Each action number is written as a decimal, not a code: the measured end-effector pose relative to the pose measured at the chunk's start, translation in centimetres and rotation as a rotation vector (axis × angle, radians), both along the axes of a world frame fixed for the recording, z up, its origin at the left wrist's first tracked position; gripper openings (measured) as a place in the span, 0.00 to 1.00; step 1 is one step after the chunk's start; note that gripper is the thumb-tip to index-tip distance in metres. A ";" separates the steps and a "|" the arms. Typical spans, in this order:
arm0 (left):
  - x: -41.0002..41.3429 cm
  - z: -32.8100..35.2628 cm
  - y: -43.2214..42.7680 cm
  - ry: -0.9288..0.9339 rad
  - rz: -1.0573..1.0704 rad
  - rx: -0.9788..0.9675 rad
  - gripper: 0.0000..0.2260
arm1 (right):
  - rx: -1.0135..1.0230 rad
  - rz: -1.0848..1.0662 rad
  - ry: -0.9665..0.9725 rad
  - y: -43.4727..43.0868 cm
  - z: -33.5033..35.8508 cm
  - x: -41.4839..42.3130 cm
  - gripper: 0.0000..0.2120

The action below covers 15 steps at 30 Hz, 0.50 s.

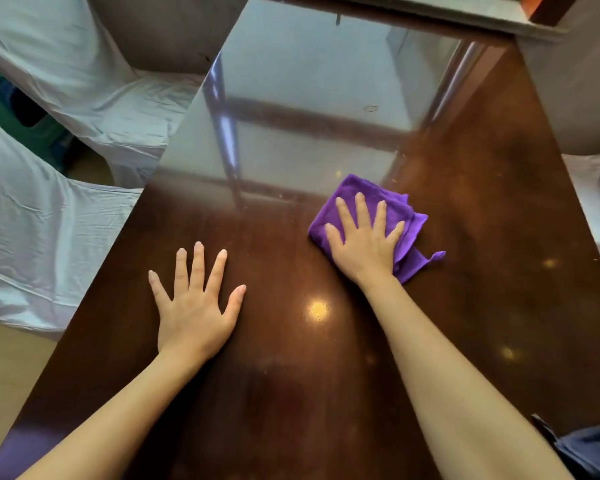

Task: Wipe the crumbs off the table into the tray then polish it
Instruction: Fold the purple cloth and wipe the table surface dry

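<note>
Cloth (400,216): purple, soft and folded, lying on the table right of centre, under the right hand.
Right hand (364,237): pressing flat on the cloth with fingers spread, not gripping it; nothing is clenched.
Left hand (194,306): resting open and empty on the bare wood, near and left of the cloth, bracing.
Handling: the cloth is looking light and limp, likely sliding easily on the glossy top; a flat palm over its middle is seeming the best hold, since the loose corner is trailing at the right.
Table (482,202): dark, shiny, reflecting light.
Tray: not showing.
Chairs (66,209): wearing white covers, standing at the left.
</note>
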State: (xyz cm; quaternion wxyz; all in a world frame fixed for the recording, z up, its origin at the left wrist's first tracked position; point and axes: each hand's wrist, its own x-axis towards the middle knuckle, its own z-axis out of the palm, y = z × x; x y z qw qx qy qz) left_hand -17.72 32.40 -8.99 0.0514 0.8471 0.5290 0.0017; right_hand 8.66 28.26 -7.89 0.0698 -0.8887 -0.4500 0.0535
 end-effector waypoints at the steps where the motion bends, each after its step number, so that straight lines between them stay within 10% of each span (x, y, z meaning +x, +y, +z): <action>1: 0.0 0.1 0.0 0.009 0.001 0.000 0.31 | 0.018 0.039 -0.003 0.0 -0.1 -1.4 0.27; 15: 0.0 0.2 0.0 0.009 0.000 -0.001 0.31 | 0.000 0.224 -0.001 6.9 0.4 0.1 0.27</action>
